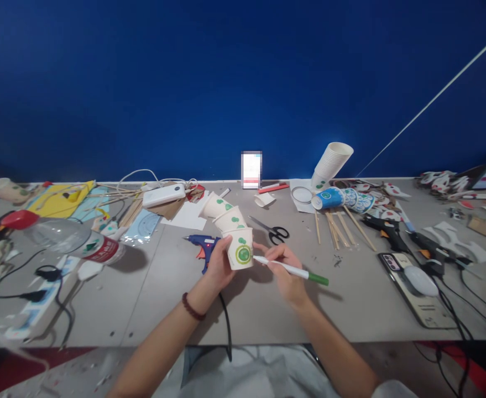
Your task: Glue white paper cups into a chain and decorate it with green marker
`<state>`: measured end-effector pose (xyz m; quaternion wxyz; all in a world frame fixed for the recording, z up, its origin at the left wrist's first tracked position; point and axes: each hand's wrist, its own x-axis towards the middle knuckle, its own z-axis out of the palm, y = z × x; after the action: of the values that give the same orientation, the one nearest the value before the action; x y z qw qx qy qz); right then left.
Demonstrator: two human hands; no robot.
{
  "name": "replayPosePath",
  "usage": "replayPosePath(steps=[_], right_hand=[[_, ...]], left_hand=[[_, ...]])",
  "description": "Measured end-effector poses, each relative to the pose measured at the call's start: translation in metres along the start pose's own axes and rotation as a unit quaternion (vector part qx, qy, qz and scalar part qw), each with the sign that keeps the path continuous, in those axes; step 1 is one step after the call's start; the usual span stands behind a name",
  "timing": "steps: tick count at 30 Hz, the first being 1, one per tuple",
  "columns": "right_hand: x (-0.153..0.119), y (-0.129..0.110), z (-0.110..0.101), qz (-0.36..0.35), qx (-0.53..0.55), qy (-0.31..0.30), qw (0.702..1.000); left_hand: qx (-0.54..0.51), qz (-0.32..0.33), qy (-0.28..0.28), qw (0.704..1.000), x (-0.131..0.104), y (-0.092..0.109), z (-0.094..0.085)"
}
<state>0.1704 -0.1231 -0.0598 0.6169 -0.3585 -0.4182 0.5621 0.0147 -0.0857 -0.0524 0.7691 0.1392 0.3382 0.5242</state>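
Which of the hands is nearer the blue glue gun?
Left. The left hand, holding the paper cups, is close beside the blue glue gun; the right hand, holding the marker, is farther right, past the cups.

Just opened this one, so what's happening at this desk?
A person's left hand holds a curved row of three white paper cups with green markings. The right hand grips a white marker with a green end, its tip at or very near the side of the nearest cup. A blue glue gun lies beyond the left hand, and black scissors lie beyond the right. Farther right is a row of blue-patterned cups.
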Motion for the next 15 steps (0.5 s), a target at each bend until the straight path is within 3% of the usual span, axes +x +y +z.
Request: replayPosePath(steps=[15], right_hand=[[-0.0011,-0.0013,0.004,0.008,0.005,0.022,1.0]], left_hand=[[0.006,0.002,-0.028,1.0,0.0015,-0.0008,-0.0034]])
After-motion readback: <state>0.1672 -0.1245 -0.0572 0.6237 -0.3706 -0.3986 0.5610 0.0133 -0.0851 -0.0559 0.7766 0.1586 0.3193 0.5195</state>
